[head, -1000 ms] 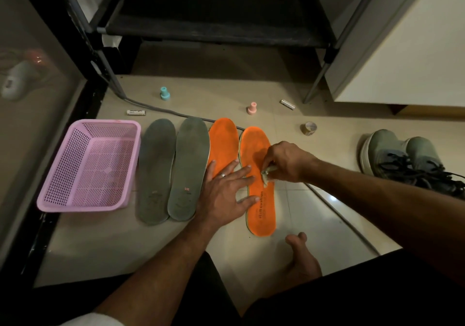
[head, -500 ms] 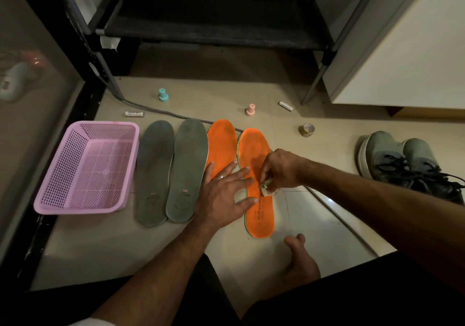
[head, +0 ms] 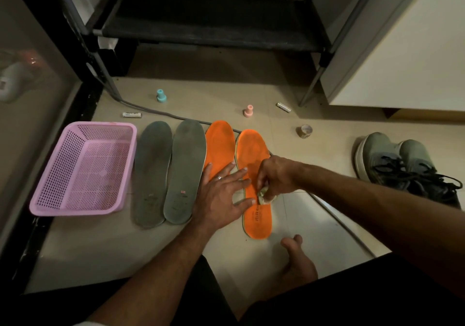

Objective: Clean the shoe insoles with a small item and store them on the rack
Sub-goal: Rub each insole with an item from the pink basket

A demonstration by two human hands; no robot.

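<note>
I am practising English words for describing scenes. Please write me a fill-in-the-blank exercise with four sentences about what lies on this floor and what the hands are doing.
1. The pink basket lies to the left of the two ____ insoles.
2. The right hand rubs a small item on an ____ insole.
3. The left hand lies ____ across both orange insoles, fingers spread.
4. The pair of ____ stands at the far right.

Missing words: grey; orange; flat; shoes
</note>
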